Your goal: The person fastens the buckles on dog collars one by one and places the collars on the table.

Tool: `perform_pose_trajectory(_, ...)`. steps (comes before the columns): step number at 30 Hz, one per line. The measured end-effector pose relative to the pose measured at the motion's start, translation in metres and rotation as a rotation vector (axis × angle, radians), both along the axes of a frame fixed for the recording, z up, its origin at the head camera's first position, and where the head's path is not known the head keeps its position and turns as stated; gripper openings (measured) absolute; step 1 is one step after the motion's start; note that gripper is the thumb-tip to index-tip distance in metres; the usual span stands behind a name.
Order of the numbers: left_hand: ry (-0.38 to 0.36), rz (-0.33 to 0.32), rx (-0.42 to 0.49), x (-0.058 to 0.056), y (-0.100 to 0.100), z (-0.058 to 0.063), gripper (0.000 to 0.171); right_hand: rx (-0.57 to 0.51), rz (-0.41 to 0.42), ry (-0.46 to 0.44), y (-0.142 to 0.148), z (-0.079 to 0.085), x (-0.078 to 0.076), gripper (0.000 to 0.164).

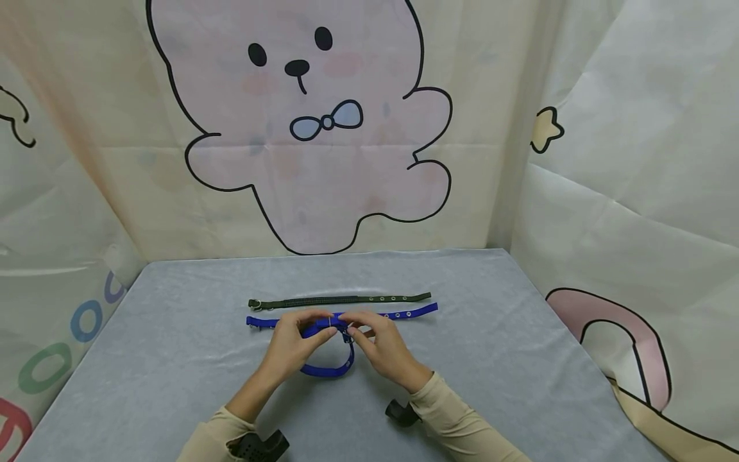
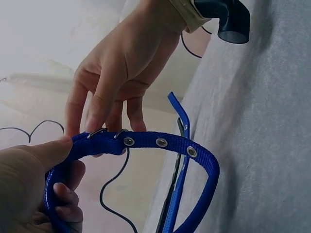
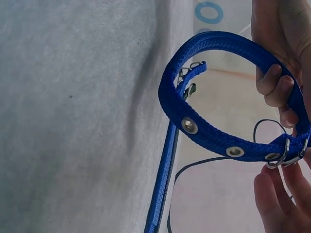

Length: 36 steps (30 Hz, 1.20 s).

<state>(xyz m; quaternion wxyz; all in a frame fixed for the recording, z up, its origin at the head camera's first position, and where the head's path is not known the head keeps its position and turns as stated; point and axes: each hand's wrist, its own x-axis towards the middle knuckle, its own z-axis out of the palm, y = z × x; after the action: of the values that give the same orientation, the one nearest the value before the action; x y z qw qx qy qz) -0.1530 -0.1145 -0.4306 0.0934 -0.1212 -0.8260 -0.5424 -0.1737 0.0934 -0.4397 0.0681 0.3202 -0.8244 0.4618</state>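
Note:
A blue collar (image 1: 326, 371) with metal eyelets is bent into a loop and held up over the table. My left hand (image 1: 296, 343) grips its band, thumb on the outside and fingers curled inside the loop, as the left wrist view shows. At the metal buckle (image 2: 97, 133), my right hand (image 1: 388, 351) pinches the collar between thumb and fingers. The strap runs through the buckle beside a metal ring (image 3: 278, 160), and three eyelets show along it. Part of the buckle is covered by fingers in the right wrist view.
Behind the hands, a second blue collar (image 1: 412, 314) lies stretched out on the grey cloth-covered table (image 1: 462, 385). Just beyond it lies a dark green collar (image 1: 323, 301), roughly parallel. Printed curtains (image 1: 375, 192) stand at the back and both sides.

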Motion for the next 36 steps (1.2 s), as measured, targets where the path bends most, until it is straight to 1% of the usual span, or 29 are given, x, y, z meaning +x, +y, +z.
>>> perform_pose_trajectory(7,0.000,-0.052,0.026,0.0004,0.0001,-0.0002,0.026,0.014,0.010,0.025,-0.0003,0.0012,0.0005,0.028)
perform_pose_trajectory(11,0.008,-0.064,0.043,-0.0005,0.0003,-0.0015,0.027,0.020,0.019,0.036,-0.0005,0.0021,-0.0002,0.029)
perform_pose_trajectory(17,-0.014,-0.039,0.079,-0.0009,-0.0010,-0.0030,0.025,0.027,0.043,0.002,-0.0018,0.0025,-0.0009,0.034)
perform_pose_trajectory(21,-0.023,-0.022,0.104,-0.0001,-0.0031,-0.0022,0.027,0.058,0.050,-0.003,-0.0017,0.0010,-0.0009,0.041)
perform_pose_trajectory(26,-0.022,0.003,0.145,0.0001,-0.0056,0.0010,0.029,0.112,0.032,-0.034,-0.0003,-0.0002,0.0004,0.058)
perform_pose_trajectory(29,-0.050,-0.009,0.181,0.0001,-0.0064,0.0033,0.030,0.126,0.020,-0.059,0.0004,0.0002,0.0012,0.065)
perform_pose_trajectory(33,-0.107,-0.029,0.229,-0.0001,-0.0069,0.0054,0.031,0.127,-0.001,-0.057,0.0018,0.0010,0.0020,0.061)
perform_pose_trajectory(36,-0.127,-0.023,0.237,-0.0011,-0.0074,0.0058,0.030,0.115,0.001,-0.055,0.0029,0.0007,0.0010,0.055)
